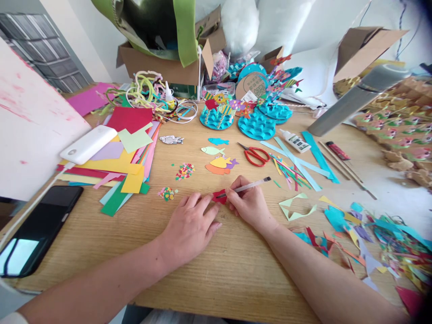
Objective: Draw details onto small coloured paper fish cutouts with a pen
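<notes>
My right hand [248, 202] is closed around a pen [253, 184], its tip down on a small red paper cutout [219, 196] on the table. Spread on the wood, my left hand [191, 222] lies with its fingertips at the cutout's left side. Just beyond are an orange and yellow paper fish [219, 163], a pale green fish [212, 150] and a blue fish [218, 141]. A patterned fish [172, 140] lies farther left. Two piles of confetti dots [184, 171] sit beyond my left hand. Red-handled scissors [254, 155] rest beyond my right hand.
Stacked coloured paper [113, 180], a power bank [88, 144] and a phone [40, 229] are at left. Blue textured discs [257, 126] stand at the back. A glue bottle [295, 141], paper strips [293, 157], a grey tumbler [357, 99] and paper scraps [367, 243] lie at right.
</notes>
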Demonstrator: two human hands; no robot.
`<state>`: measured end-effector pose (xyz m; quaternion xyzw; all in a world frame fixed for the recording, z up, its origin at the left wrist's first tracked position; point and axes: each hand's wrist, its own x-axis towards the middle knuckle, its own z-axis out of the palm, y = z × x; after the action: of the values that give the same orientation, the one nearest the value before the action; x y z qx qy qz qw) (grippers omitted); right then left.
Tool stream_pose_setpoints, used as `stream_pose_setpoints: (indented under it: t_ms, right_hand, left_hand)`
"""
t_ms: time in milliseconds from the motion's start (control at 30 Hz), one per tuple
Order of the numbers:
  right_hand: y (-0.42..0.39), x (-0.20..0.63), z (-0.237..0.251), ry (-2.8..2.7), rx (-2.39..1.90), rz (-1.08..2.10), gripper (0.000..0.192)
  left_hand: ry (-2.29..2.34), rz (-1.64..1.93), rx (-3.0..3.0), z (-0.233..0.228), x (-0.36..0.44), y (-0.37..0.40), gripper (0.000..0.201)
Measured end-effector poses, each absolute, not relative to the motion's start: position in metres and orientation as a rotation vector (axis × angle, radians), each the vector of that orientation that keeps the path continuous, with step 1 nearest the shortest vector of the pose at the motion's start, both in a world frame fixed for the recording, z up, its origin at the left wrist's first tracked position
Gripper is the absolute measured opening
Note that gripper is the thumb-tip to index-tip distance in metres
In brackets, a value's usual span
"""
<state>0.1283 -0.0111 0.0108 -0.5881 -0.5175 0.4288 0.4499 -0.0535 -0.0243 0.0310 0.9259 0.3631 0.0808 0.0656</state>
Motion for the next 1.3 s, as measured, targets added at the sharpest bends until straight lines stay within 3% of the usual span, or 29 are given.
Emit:
stream_pose_setpoints:
  t_ms: [1300]
  right_hand:
    - [-0.0117,0.128,0.0105,-1.249,-1.439,1.098,0.015]
  left_hand:
    - [1.101,0.235,2.797,0.0312,-0.0535,-0.0245,0.036]
